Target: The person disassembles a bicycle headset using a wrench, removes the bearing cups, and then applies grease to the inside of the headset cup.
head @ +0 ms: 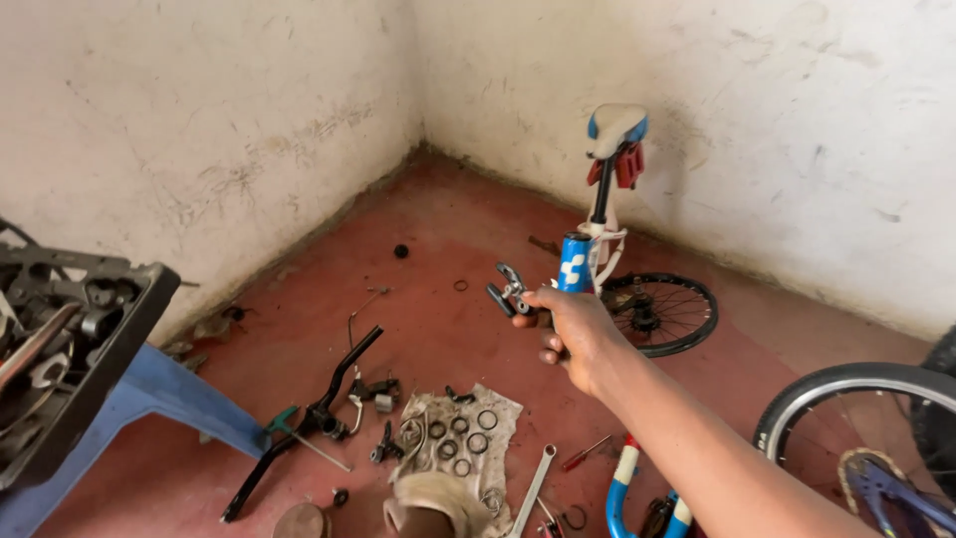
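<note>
My right hand (576, 337) reaches out from the lower right and is shut on a small black and silver brake part (510, 290), held in the air. Just beyond my fingers stands the blue head tube (575, 263) of a small blue and white bicycle frame, which leans near the corner of the room. Its white and blue saddle (615, 128) is on top. A small spoked wheel (661, 313) lies on the red floor behind the frame. My left hand is not in view.
On the floor lie a black handlebar (307, 422), a dirty rag with several metal rings (460, 434), a wrench (533, 487), a red screwdriver (587, 453) and a blue and white fork (621, 485). A black tray of parts (70, 349) sits on a blue stool at left. A larger wheel (858, 416) is at right.
</note>
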